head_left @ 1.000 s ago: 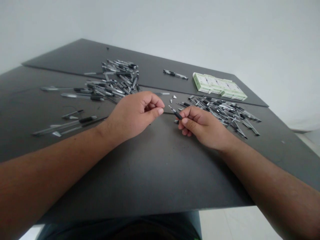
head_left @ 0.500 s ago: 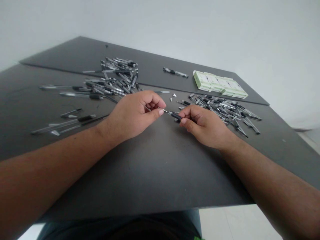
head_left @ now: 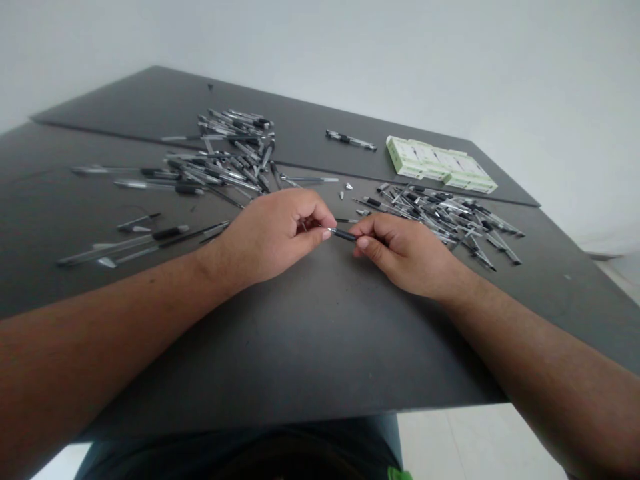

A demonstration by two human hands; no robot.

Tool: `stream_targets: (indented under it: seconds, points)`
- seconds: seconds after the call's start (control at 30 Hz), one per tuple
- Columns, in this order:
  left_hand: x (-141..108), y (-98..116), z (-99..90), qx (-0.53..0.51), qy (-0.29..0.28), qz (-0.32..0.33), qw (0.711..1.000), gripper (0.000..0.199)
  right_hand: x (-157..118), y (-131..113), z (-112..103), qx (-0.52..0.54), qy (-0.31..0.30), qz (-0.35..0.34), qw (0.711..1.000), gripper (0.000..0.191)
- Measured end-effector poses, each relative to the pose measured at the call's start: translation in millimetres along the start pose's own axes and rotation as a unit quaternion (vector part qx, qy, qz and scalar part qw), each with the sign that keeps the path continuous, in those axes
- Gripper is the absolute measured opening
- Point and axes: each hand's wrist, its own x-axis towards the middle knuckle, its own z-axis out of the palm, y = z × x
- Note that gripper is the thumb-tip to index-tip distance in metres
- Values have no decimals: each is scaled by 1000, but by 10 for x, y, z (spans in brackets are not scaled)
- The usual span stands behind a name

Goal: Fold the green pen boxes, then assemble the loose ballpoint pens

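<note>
Between my two hands lies a pen (head_left: 344,235) with a black grip, its tip pointing left. My right hand (head_left: 400,253) is closed round the grip end. My left hand (head_left: 285,233) pinches the pen's silvery tip between thumb and forefinger. Just behind the fingers, a thin dark refill or pen part (head_left: 346,221) lies on the table. Two small pale cone tips (head_left: 349,187) rest a little farther back. A large heap of pens (head_left: 225,160) spreads behind my left hand, and another heap (head_left: 445,217) lies behind and right of my right hand.
Green and white boxes (head_left: 440,163) sit at the back right of the dark table (head_left: 310,353). A few pens (head_left: 351,140) lie together at the back middle. Loose pens and parts (head_left: 125,247) lie at the left, near my left forearm. A seam crosses the table.
The left fingers have closed on the pen's tip, where a thin bare point showed between the hands before. Both hands have shifted slightly, and the view has moved a little.
</note>
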Motion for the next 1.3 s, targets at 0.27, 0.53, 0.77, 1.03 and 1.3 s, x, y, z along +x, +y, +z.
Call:
stream_targets:
  seconds: [0.27, 0.53, 0.77, 1.03, 1.3]
  points:
    - [-2, 30, -13, -4, -4, 16, 1000, 18, -15, -52, 9, 43, -1, 42, 998, 18]
    - [-47, 75, -10, -35, 1, 3, 999, 28, -38, -62, 9, 47, 20, 34, 998, 13]
    - [-10, 72, -44, 15, -30, -11, 999, 30, -43, -57, 13, 47, 28, 31, 998, 16]
    - [0, 86, -19, 23, -38, -14, 999, 29, -52, -74, 12, 30, 49, 26, 998, 13]
    - [-10, 82, -26, 14, -35, -7, 999, 26, -46, -48, 10, -4, 56, -4, 998, 9]
